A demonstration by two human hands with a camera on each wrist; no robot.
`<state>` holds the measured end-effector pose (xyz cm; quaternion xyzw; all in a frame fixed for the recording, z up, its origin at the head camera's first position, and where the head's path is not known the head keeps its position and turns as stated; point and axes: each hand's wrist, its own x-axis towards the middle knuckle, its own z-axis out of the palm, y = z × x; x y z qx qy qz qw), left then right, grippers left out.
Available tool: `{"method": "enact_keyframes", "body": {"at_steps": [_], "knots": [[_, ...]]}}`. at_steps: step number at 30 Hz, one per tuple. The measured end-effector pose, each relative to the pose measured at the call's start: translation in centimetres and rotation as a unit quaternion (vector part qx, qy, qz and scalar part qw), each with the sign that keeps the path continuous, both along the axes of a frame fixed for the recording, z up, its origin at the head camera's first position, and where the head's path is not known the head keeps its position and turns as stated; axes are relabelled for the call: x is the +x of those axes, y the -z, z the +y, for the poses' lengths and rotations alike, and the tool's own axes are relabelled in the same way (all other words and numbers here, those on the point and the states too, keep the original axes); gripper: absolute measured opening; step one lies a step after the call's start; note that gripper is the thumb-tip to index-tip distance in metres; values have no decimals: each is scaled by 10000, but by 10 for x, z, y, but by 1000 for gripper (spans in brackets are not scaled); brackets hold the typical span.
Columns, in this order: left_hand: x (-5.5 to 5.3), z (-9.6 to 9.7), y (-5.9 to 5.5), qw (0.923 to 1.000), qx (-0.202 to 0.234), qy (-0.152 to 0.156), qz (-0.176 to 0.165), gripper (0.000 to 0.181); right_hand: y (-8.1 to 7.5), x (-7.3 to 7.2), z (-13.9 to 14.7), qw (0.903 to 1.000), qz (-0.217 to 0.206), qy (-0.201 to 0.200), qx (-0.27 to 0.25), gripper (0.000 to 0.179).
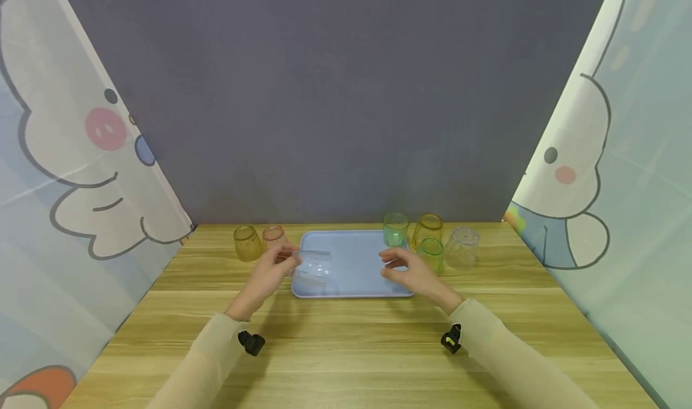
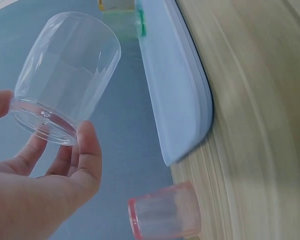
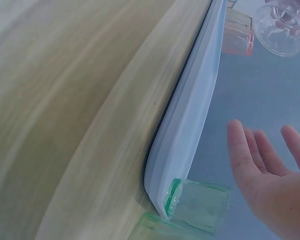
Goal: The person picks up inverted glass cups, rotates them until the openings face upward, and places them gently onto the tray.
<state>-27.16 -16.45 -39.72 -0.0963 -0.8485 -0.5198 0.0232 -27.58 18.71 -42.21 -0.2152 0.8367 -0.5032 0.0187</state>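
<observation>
Dark-grey plain panel (image 1: 346, 96) stands behind a wood-grain desk (image 1: 346, 343), with cartoon-printed curtains (image 1: 573, 157) on either side. Seen from the head, with a light-blue rectangular tray (image 1: 359, 274) as the clock's centre, the left hand (image 1: 268, 269) is at 9 o'clock, pinching a clear, colourless round tumbler (image 1: 316, 269) sideways over the tray's near end, mouth toward 3. At 3 o'clock the right hand (image 1: 413, 271) has its fingers curved and apart, holding nothing. Near it, a translucent green tumbler (image 1: 395, 227) stands at the tray's 1-to-2 o'clock corner, and a yellow-green tumbler (image 1: 432, 254) is just outside at 3; a careless sweep of that wrist could topple either. A translucent pink tumbler (image 1: 274, 235) near 10 o'clock risks a similar bump from the left hand.

The left wrist view shows fingertips and thumb gripping only the colourless tumbler's base, clear of the tray. Its smooth wall could slip there, I judge, as the unsupported mouth end pulls downward; lowered while tilted, its rim might knock the tray.

In the right wrist view, the empty fingers sit at 4 o'clock, apart from the green tumbler at 6 o'clock.
</observation>
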Motion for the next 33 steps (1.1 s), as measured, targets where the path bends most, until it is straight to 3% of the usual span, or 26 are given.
{"method": "enact_keyframes", "body": {"at_steps": [11, 33], "knots": [[-1, 14, 5, 9987, 484, 144, -50, 33, -4, 0, -10, 9999, -101, 26, -95, 45], [2, 22, 3, 9974, 665, 262, -115, 35, -13, -3, -28, 9995, 42, -161, -267, 47]]}}
